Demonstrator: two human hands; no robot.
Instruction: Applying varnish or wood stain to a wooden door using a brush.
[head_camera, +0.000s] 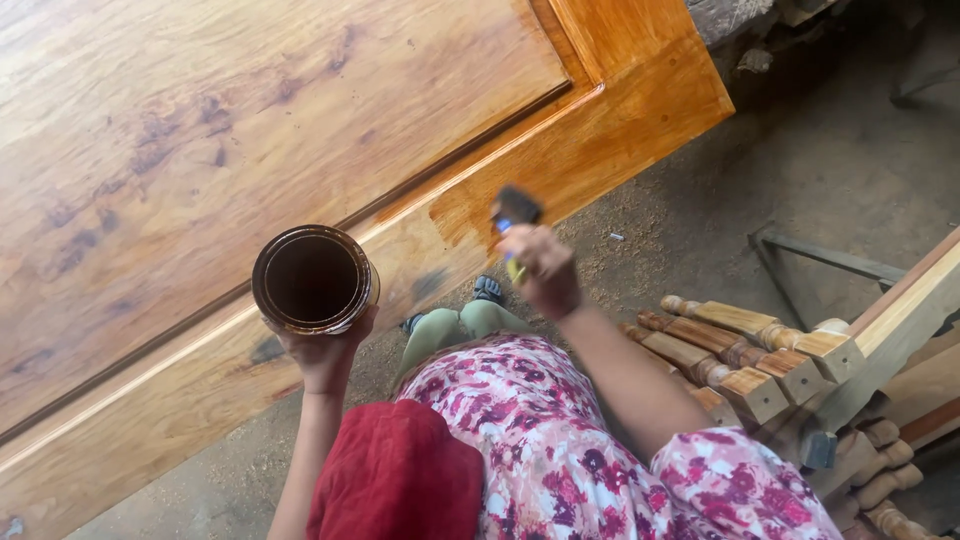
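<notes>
Right hand (545, 268) grips the brush (514, 212), bristles at the door's (250, 130) glossy frame edge; left hand (325, 350) cradles the dark-stain tin (313, 279) just beside it.

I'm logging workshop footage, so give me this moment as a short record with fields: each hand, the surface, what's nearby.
left hand: holds a round can of dark liquid from below
right hand: grips a brush, blurred, at the door's edge
surface: wooden door panel, corner glossier and more orange
nearby: turned wooden legs stacked at right, dusty floor
</notes>
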